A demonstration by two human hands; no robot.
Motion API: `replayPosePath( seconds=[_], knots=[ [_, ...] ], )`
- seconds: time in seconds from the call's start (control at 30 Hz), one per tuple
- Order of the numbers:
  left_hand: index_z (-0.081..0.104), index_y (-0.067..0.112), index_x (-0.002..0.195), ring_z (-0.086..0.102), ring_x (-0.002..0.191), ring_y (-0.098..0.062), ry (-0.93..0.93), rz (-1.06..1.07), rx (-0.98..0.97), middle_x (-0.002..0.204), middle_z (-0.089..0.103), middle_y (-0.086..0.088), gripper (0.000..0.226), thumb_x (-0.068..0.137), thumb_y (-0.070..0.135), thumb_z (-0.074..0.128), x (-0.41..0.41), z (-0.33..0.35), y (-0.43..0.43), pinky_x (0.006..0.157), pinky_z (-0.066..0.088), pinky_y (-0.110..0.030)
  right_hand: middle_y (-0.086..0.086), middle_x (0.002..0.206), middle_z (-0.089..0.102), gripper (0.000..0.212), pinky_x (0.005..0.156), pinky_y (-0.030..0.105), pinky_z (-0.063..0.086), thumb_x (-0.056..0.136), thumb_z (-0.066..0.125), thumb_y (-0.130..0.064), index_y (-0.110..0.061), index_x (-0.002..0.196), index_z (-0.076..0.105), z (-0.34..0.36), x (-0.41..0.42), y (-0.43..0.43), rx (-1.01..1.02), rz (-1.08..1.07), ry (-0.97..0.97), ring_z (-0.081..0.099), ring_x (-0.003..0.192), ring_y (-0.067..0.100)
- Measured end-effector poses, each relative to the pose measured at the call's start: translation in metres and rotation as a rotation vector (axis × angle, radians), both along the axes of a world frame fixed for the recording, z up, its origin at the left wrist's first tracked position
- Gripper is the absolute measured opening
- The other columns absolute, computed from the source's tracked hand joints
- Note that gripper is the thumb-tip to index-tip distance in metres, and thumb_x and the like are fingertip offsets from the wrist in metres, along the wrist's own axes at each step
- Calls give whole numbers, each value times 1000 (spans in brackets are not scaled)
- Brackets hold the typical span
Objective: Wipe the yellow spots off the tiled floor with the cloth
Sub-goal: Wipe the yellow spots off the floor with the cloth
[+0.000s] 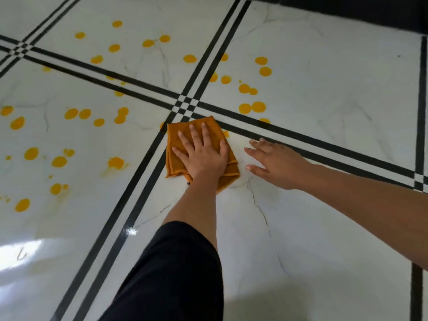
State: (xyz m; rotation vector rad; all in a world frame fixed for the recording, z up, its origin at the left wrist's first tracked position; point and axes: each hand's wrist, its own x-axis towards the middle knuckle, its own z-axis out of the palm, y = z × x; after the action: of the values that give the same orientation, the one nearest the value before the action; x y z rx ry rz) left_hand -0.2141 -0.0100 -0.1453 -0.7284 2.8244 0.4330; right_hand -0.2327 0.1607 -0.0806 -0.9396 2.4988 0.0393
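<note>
A folded orange cloth (176, 144) lies on the white tiled floor (301, 228) just below the crossing of the black double lines. My left hand (202, 156) presses flat on top of it, fingers spread. To its right, my right hand (275, 162) rests flat on the bare tile, fingers apart and pointing left, holding nothing. Several yellow spots (251, 107) dot the tile beyond the cloth, and more yellow spots (59, 161) cover the tiles to the left. One small spot (225, 133) shows at the cloth's right edge.
Black double lines (129, 205) divide the floor into large marbled tiles. A dark wall base (370, 12) runs along the far right. Faint yellow smears (108, 172) mark the left tile. My black sleeve (176, 274) fills the lower middle.
</note>
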Motion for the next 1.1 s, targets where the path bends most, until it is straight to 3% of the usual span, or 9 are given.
replayPosePath(
  seconds=[0.13, 0.3, 0.4, 0.47, 0.57, 0.67, 0.83, 1.0, 1.1],
  knots=[
    [-13, 31, 146, -19, 140, -34, -8, -34, -7, 157, -14, 0, 71, 89, 64, 12, -10, 3, 0, 107, -11, -62, -1, 159, 2, 60, 116, 35, 9, 97, 20, -50, -23, 150, 7, -10, 7, 1, -9, -75, -12, 0, 146, 18],
    [-11, 37, 145, -13, 143, -27, 53, -498, -110, 157, -7, 6, 67, 89, 65, 12, 3, -5, -18, 110, -8, -58, 0, 159, -3, 67, 116, 30, 3, 92, 4, -58, -23, 150, 3, -29, 13, 11, -55, -161, 68, -2, 146, 17],
    [-6, 36, 147, -11, 143, -29, 76, -338, -55, 158, -3, 4, 68, 89, 64, 14, -24, -6, -28, 110, -8, -58, 0, 159, -1, 91, 112, 29, -2, 75, -21, -66, -22, 150, 6, -33, 12, 16, -51, -122, 89, -1, 146, 18],
    [-5, 32, 148, -12, 142, -32, 58, -194, -34, 158, -3, 2, 68, 90, 62, 14, -32, -4, -21, 109, -9, -60, 0, 159, 0, 76, 114, 30, 0, 87, -5, -62, -21, 150, 8, -34, 10, 13, -71, -172, 104, -1, 146, 18],
    [-6, 29, 148, -10, 143, -32, 76, -332, -83, 158, -1, 1, 66, 92, 59, 11, -15, -4, 0, 109, -7, -60, 0, 159, 2, 59, 116, 32, 3, 98, 21, -47, -20, 150, 9, -33, 4, 7, -102, -252, 125, 1, 146, 18],
    [-3, 32, 147, -7, 144, -28, 100, -514, -120, 158, 1, 4, 63, 92, 59, 12, -11, -7, -8, 111, -5, -57, 0, 159, 2, 61, 116, 33, 4, 98, 20, -47, -19, 150, 6, -38, -4, 11, -92, -269, 149, 0, 146, 18],
    [-5, 29, 148, -10, 143, -32, 50, -221, -70, 158, -2, 1, 67, 91, 59, 11, -39, -5, -15, 111, -4, -60, 3, 159, 3, 61, 116, 34, 4, 98, 21, -46, -17, 150, 7, -40, -2, 13, -133, -397, 122, 1, 146, 19],
    [-5, 35, 147, -8, 144, -24, 85, -717, -132, 158, 0, 6, 61, 93, 57, 10, 3, -2, 17, 111, -7, -53, 5, 158, 8, 63, 117, 36, 5, 98, 24, -47, -15, 149, 9, -45, -17, 24, -128, -435, 187, 3, 146, 21],
    [-3, 37, 146, -8, 144, -24, 112, -656, -102, 158, 1, 6, 61, 91, 59, 11, -33, -7, 2, 111, -6, -54, 6, 158, 7, 63, 116, 37, 5, 98, 25, -46, -14, 149, 9, -50, -29, 23, -152, -470, 193, 3, 146, 22]
  ],
)
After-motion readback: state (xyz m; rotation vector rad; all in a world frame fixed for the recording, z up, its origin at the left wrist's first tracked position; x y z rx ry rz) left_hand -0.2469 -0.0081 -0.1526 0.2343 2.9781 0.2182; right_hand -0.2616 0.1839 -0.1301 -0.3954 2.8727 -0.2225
